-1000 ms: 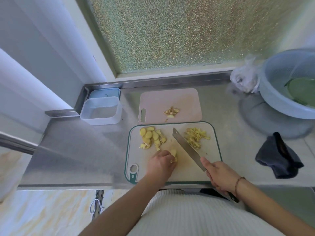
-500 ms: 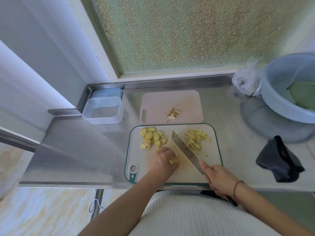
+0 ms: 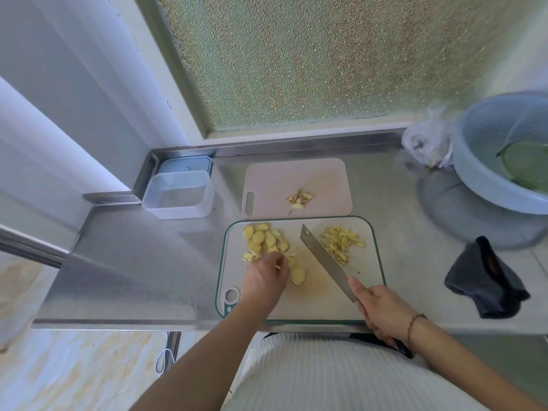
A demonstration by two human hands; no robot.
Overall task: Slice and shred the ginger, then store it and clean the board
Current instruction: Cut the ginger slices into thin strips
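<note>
- Centrally, a white rectangular cutting board with a green rim (image 3: 364, 295) is laid on the stainless-steel counter (image 3: 142, 262), near its front edge.
- A heap of pale yellow ginger slices (image 3: 262, 240) is seen on the far left part of the board, and one larger slice (image 3: 297, 275) is set apart, nearer the middle.
- A pile of thin yellow ginger shreds (image 3: 341, 243) is gathered on the far right part of the board.
- The left hand (image 3: 265, 280) is lowered onto the near edge of the slice heap with its fingers curled down; whether a slice is pinched cannot be told, as the fingertips are hidden.
- The right hand (image 3: 384, 314) is wrapped around the dark handle of a steel cleaver with a long rectangular blade (image 3: 324, 261), which is angled across the board between the slices and the shreds.
- A pinkish rectangular cutting board (image 3: 320, 176) is placed just behind the white one, with a small cluster of ginger peel scraps (image 3: 299, 198) on it.
- A clear rectangular plastic container (image 3: 178, 194) is stood at the left rear corner, with its blue-grey lid (image 3: 185, 164) behind it.
- A dark grey crumpled cloth (image 3: 486, 280), a pale blue round plastic colander (image 3: 486, 149) and a crinkled clear plastic bag (image 3: 427, 143) are seen to the right.
</note>
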